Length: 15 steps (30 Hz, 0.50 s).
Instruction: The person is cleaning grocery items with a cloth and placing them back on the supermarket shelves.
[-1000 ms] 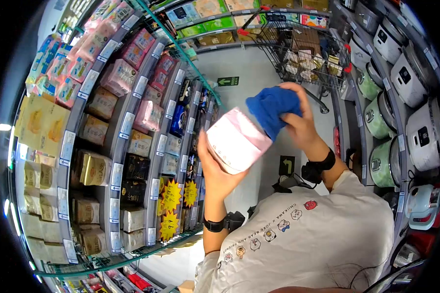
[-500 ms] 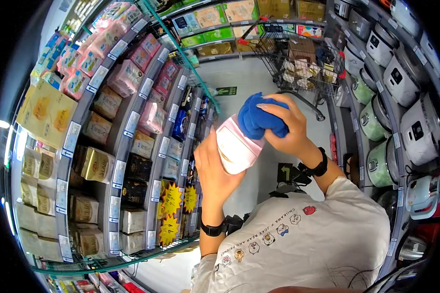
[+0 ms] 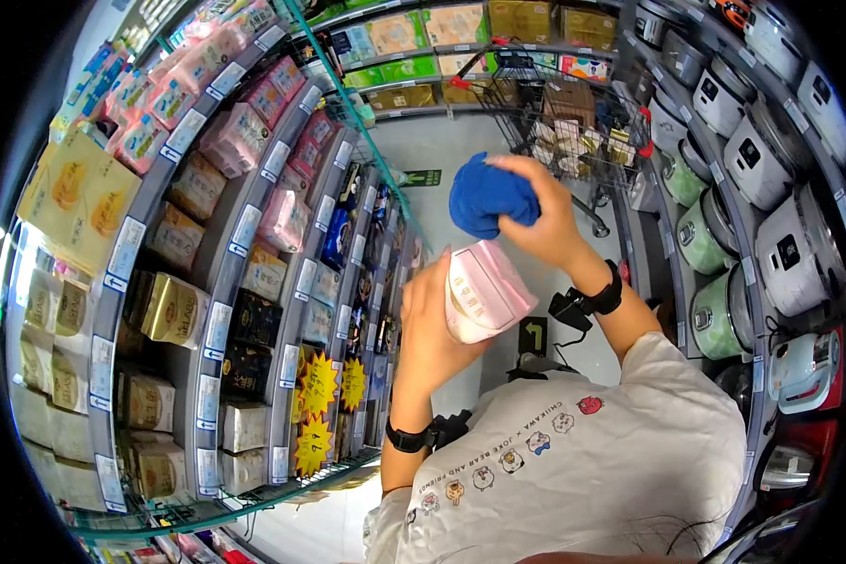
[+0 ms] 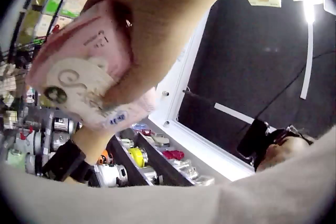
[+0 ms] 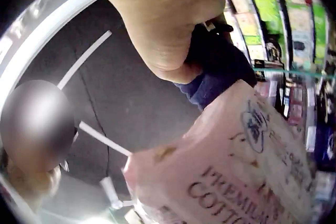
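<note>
Left hand, its forearm rising from below, curls its grip round the side of a tilted pink package held up in front of a pale shirt. Right hand, its forearm slanting up and inward, grips a bunched blue cloth between fingers and thumb, close by the package's top; whether they touch is unclear. A shopping cart stands beyond.

Stocked shelves line both sides of a grey floor beneath a dark ceiling.
</note>
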### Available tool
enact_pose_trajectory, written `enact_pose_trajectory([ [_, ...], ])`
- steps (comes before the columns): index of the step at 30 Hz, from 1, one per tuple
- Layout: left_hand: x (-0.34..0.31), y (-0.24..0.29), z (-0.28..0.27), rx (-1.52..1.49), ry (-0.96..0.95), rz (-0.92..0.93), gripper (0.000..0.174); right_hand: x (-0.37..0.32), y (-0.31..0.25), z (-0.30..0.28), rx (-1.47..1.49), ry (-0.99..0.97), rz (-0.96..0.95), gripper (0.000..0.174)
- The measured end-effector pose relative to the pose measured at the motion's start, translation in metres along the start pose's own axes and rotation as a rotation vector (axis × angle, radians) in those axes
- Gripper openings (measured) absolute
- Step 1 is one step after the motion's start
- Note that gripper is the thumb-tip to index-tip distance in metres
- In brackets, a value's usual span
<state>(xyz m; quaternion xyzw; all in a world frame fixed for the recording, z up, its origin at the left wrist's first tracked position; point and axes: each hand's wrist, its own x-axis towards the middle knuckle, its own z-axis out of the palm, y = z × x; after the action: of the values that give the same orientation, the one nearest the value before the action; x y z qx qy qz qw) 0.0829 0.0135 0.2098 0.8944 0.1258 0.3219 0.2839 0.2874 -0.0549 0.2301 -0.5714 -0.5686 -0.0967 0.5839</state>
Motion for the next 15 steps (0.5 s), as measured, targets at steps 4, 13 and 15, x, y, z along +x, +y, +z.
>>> enact_pose_trajectory([
  [4,-0.004,-0.013,0.003,-0.540,-0.081,-0.095,0.106,-0.006,0.019,0.005,0.366,-0.183,0.260,0.057],
  [13,-0.014,-0.035,-0.015,-0.994,-0.113,-0.232,0.106,-0.049,0.057,0.042,0.635,-0.532,0.448,0.041],
  [15,-0.011,-0.044,-0.020,-1.089,-0.100,-0.211,0.101,-0.054,0.057,0.044,0.526,-0.620,0.381,0.040],
])
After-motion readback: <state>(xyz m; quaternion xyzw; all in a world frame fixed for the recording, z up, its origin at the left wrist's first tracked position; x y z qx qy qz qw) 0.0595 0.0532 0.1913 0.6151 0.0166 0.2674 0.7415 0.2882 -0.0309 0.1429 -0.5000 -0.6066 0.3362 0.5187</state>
